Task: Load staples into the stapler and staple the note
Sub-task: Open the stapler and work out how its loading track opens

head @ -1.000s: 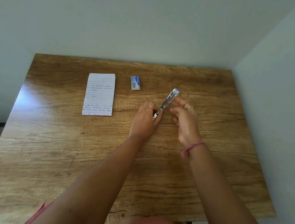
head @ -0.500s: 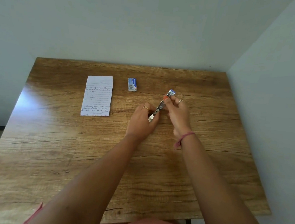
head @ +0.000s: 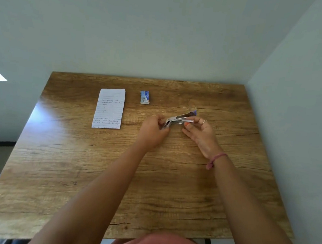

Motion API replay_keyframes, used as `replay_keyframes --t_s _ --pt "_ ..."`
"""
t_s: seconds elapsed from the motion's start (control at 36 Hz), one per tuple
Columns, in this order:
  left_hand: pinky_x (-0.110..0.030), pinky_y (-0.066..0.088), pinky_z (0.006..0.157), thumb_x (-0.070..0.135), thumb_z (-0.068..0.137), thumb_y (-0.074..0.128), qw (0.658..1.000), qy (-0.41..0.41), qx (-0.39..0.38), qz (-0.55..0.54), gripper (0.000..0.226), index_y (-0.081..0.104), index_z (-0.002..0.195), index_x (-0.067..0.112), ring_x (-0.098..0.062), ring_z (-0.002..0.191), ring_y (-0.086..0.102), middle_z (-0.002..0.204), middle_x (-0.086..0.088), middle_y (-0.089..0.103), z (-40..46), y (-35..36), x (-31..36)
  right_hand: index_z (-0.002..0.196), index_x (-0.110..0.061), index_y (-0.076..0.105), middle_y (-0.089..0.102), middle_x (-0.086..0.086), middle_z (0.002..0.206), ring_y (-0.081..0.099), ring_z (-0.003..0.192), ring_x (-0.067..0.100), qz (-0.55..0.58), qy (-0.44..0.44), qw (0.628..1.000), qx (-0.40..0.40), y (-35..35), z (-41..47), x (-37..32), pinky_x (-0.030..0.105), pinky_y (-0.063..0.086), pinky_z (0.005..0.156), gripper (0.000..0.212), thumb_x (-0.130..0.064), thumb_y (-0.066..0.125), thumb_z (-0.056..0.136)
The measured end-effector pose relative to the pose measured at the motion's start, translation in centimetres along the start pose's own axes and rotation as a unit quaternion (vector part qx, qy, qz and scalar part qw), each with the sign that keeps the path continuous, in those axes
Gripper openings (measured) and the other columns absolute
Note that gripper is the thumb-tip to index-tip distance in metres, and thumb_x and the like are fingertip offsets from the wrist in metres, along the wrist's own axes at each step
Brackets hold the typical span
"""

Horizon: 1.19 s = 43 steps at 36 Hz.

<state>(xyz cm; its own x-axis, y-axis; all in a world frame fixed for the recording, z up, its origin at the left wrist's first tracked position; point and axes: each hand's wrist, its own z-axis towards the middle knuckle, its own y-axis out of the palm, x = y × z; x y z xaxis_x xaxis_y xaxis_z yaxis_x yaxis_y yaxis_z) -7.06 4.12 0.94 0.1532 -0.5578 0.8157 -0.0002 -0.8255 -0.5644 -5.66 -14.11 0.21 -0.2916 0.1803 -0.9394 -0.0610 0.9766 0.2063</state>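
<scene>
Wooden table (head: 150,189) against pale walls (head: 164,34); pink wristband (head: 216,159).

Bare forearms, pink cord bracelet (head: 216,159) at the right wrist (knotted), a ring on each hand, orange nail polish

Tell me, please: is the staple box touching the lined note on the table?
Apart. The head view shows the staple box lying to the right of the note, with a clear strip of bare wooden table between them.

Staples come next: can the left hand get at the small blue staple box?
Probably not yet: the path to the small blue staple box is clear, but the left hand grips the silver stapler.
</scene>
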Motion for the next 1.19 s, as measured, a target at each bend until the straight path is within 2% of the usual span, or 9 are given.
replay_keyframes --t_s 0.11,0.25,0.44,0.53,0.64,0.75,0.92,1.03,1.19 --pt "-0.021 0.05 0.078 0.017 0.084 0.068 1.0 0.007 0.018 0.004 0.039 0.061 0.122 0.014 -0.007 0.085 0.06 0.103 0.001 0.067 0.2 -1.0 -0.1 0.098 -0.017 0.068 0.074 -0.001 0.1 0.07 0.085 0.005 -0.15 -0.033 0.988 -0.019 -0.6 0.5 -0.4 0.017 0.053 0.073 0.017 -0.005 0.07 0.086" --pt "-0.005 0.046 0.068 0.014 0.084 0.07 0.995 0.077 0.065 0.007 0.034 0.064 0.117 0.018 0.001 0.083 0.058 0.109 0.002 0.057 -0.1 -1.8 0.5 0.097 -0.014 0.072 0.054 -0.007 0.124 0.059 0.096 -0.015 -0.283 -0.14 0.949 -0.001 -0.2 1.1 -0.7 0.006 0.046 0.079 0.019 -0.004 0.075 0.081" --pt "-0.004 0.041 0.081 0.001 0.079 0.071 0.969 0.226 0.092 0.044 0.035 0.066 0.113 0.01 0.005 0.091 0.052 0.104 0.004 0.052 -1.0 -2.2 0.5 0.101 -0.01 0.073 0.058 -0.005 0.122 0.054 0.097 -0.017 -0.385 -0.255 0.885 0.054 -0.1 1.1 0.1 -0.001 0.038 0.084 0.022 -0.012 0.078 0.08" --pt "-0.01 0.046 0.082 -0.003 0.076 0.073 0.961 0.253 0.106 0.048 0.031 0.067 0.105 0.007 -0.003 0.096 0.057 0.106 0.004 0.057 -1.3 -2.1 0.3 0.104 -0.007 0.073 0.06 -0.002 0.124 0.053 0.111 0.0 -0.407 -0.33 0.848 0.082 -0.1 0.9 0.1 0.008 0.038 0.1 0.022 -0.008 0.075 0.082" --pt "-0.042 0.055 0.075 0.0 0.078 0.073 0.965 0.235 0.111 0.031 0.029 0.065 0.105 0.01 -0.019 0.087 0.062 0.1 0.007 0.062 -1.7 -2.0 0.2 0.107 0.001 0.071 0.064 0.013 0.124 0.061 0.114 0.021 -0.427 -0.401 0.806 0.085 -0.1 0.7 -0.1 0.029 0.047 0.104 0.024 -0.001 0.073 0.083" --pt "-0.034 0.055 0.075 0.005 0.082 0.071 0.979 0.184 0.084 -0.002 0.03 0.06 0.105 0.021 -0.009 0.082 0.061 0.095 0.01 0.063 -1.8 -1.7 -0.1 0.107 0.005 0.07 0.065 0.017 0.122 0.064 0.112 0.028 -0.456 -0.416 0.784 0.06 -0.3 0.8 -0.2 0.042 0.052 0.098 0.025 0.001 0.072 0.083" --pt "-0.01 0.045 0.069 0.006 0.084 0.071 0.977 0.188 0.103 -0.012 0.027 0.061 0.105 0.019 0.003 0.082 0.058 0.094 0.024 0.058 -1.9 -1.4 -0.5 0.111 0.006 0.069 0.065 0.016 0.123 0.062 0.113 0.024 -0.463 -0.401 0.789 0.049 -0.3 0.6 -0.1 0.034 0.048 0.102 0.027 -0.002 0.07 0.086" --pt "-0.001 0.036 0.071 0.006 0.083 0.072 0.981 0.176 0.069 0.04 0.028 0.065 0.109 0.014 0.014 0.082 0.051 0.092 0.017 0.058 -1.7 -1.5 -1.3 0.105 0.002 0.072 0.067 0.012 0.124 0.065 0.11 0.026 -0.503 -0.326 0.8 0.023 -0.8 0.8 0.6 0.048 0.052 0.094 0.019 -0.008 0.067 0.09" --pt "0.0 0.035 0.073 0.012 0.083 0.073 0.984 0.159 0.066 0.049 0.029 0.067 0.111 0.015 0.01 0.08 0.052 0.097 0.006 0.065 -1.5 -1.7 -1.4 0.109 -0.006 0.072 0.065 0.005 0.128 0.063 0.113 0.02 -0.497 -0.294 0.816 0.024 -1.1 1.3 1.1 0.048 0.05 0.095 0.02 -0.014 0.065 0.092"
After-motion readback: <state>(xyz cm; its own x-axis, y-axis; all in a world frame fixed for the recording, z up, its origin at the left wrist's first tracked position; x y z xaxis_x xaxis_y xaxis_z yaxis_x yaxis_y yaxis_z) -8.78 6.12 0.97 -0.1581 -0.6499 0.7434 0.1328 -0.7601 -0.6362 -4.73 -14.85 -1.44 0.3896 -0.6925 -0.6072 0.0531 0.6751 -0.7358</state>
